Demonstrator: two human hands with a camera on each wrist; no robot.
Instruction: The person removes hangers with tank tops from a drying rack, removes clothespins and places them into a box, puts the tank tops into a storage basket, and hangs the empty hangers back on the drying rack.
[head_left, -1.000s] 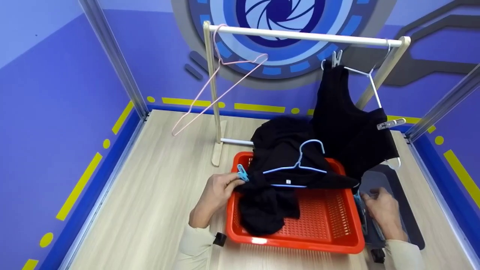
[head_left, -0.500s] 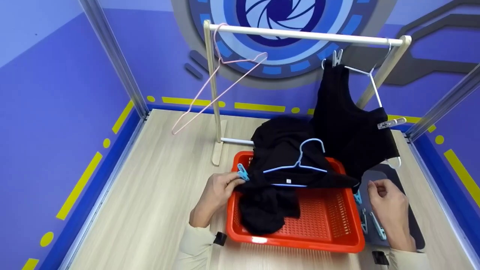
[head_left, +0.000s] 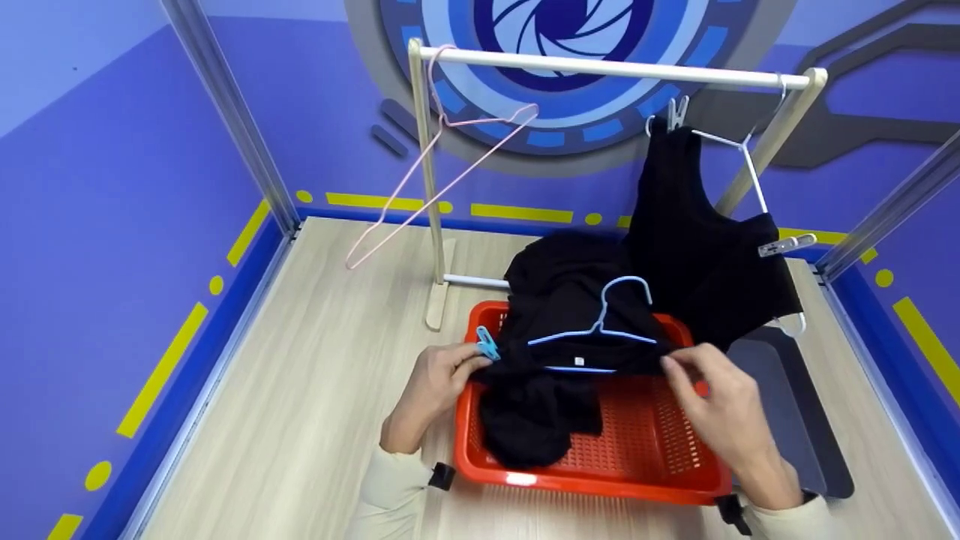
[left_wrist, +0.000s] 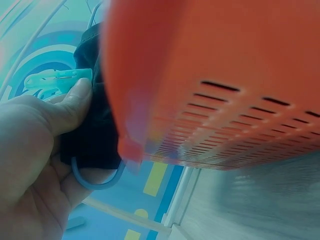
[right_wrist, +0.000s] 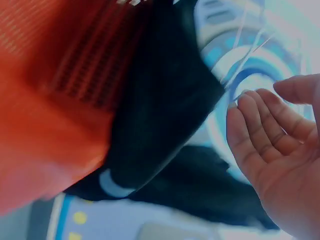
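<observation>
A black garment (head_left: pixel 622 360) with a white neck label lies draped over the red basket (head_left: pixel 592 487), partly inside it. A blue hanger (head_left: pixel 589 334) runs through its neck, hook upward. My left hand (head_left: pixel 435 386) pinches the garment's left shoulder at the basket rim, thumb beside a light-blue clothespin (left_wrist: pixel 57 80) clipped there. In the left wrist view the hanger's looped end (left_wrist: pixel 100 185) sticks out below the cloth. My right hand (head_left: pixel 727 409) is at the garment's right shoulder; in the right wrist view its thumb and loosely bent fingers are apart, holding nothing.
Behind the basket stands a rack with a white top bar (head_left: pixel 615 67). A pink hanger (head_left: pixel 442 184) hangs at its left; a black top (head_left: pixel 675 240) hangs at its right on a white hanger with clothespins (head_left: pixel 787 245). A dark grey tray (head_left: pixel 814 427) lies right of the basket.
My right hand has moved from over the grey tray, up and left to the garment's right shoulder, and now hides the clothespins seen in the tray before. The left hand keeps its hold.
</observation>
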